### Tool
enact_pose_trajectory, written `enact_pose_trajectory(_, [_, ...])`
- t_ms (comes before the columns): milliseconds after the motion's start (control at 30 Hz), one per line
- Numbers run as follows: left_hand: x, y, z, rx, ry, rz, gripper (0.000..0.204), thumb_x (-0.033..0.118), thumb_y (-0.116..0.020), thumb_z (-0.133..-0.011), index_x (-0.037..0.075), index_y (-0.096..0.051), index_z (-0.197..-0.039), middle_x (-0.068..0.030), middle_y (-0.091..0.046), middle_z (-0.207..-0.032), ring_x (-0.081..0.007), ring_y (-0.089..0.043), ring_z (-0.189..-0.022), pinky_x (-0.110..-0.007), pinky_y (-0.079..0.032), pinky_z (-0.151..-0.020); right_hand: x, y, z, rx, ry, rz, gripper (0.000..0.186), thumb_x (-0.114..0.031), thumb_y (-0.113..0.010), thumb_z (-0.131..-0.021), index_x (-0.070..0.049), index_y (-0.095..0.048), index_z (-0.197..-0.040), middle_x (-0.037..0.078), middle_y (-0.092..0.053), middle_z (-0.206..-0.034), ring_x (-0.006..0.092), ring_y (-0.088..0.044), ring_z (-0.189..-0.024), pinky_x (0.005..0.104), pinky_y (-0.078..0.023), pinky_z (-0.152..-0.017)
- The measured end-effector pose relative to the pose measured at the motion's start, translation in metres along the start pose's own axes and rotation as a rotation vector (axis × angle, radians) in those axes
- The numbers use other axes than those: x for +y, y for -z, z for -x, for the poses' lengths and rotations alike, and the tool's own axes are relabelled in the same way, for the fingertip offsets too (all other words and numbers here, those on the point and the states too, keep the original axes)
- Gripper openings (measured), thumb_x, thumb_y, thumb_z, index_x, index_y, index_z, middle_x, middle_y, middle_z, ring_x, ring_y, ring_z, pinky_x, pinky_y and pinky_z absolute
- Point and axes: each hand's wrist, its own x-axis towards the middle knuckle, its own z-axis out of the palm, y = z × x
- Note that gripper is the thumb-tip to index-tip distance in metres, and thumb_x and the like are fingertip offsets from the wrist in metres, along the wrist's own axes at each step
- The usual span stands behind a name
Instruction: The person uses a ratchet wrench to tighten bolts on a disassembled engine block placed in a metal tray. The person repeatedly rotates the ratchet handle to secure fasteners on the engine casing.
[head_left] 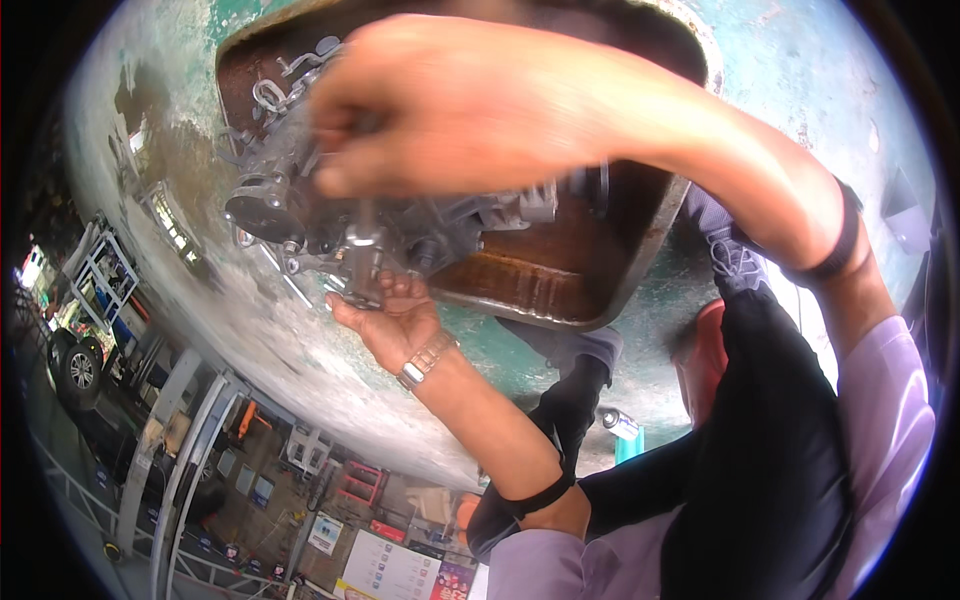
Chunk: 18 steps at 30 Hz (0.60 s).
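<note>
A grey metal mechanical assembly (268, 185), with a round dark cover and several pipes and fittings, rests in a rusty brown metal tray (520, 285) and overhangs its left rim. My right hand (430, 115) is above the assembly, smeared by motion. Its fingers look curled around a dark gap, and whatever they may hold is hidden. Below, at the tray's near left corner, my left hand (395, 318) faces palm up. Its fingers and thumb close around the lower end of a silver cylindrical metal part (365, 250), which stands against the assembly.
Thin metal rods (290, 275) stick out by the assembly's lower left. My shoe (735, 260) is close to the tray's right side. A red container (703, 355) and a spray can (622, 424) stand near my legs. Metal frames (190, 450) and shop goods lie beyond, at the lower left.
</note>
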Motion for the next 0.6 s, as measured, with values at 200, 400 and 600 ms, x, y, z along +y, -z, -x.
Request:
enact_pose_trajectory(200, [-0.003,0.006,-0.003,0.012,-0.098,-0.077,0.062,0.068,-0.055,-0.088,0.010,-0.060,-0.110,-0.0040,-0.059,-0.088,-0.0156,-0.055,-0.069,-0.031,-0.047,-0.063,0.021,-0.015,0.097,-0.106,-0.043,-0.140,0.025,-0.018,-0.063,-0.094,0.005,-0.065,-0.103,0.019,-0.062,-0.071,0.0266,-0.062,-0.066,0.0395,-0.049,-0.063])
enact_pose_trajectory(400, [0.004,0.020,-0.011,-0.211,-0.147,-0.216,0.056,0.059,-0.064,-0.086,0.009,-0.059,-0.111,-0.0055,-0.058,-0.083,-0.0207,-0.055,-0.070,-0.037,-0.048,-0.064,0.054,-0.094,0.143,-0.536,-0.383,-0.182,0.026,-0.021,-0.059,-0.093,0.003,-0.060,-0.102,0.026,-0.062,-0.073,0.0441,-0.063,-0.071,0.0502,-0.050,-0.066])
enact_pose_trajectory(600, [0.016,0.027,-0.014,-0.351,-0.149,-0.380,0.045,0.044,-0.069,-0.088,0.005,-0.059,-0.107,-0.0077,-0.055,-0.068,-0.0236,-0.055,-0.061,-0.038,-0.047,-0.059,0.081,-0.202,0.129,-0.836,-0.424,-0.130,0.036,-0.025,-0.056,-0.093,0.007,-0.060,-0.107,0.029,-0.066,-0.098,0.0427,-0.064,-0.100,0.0492,-0.050,-0.088])
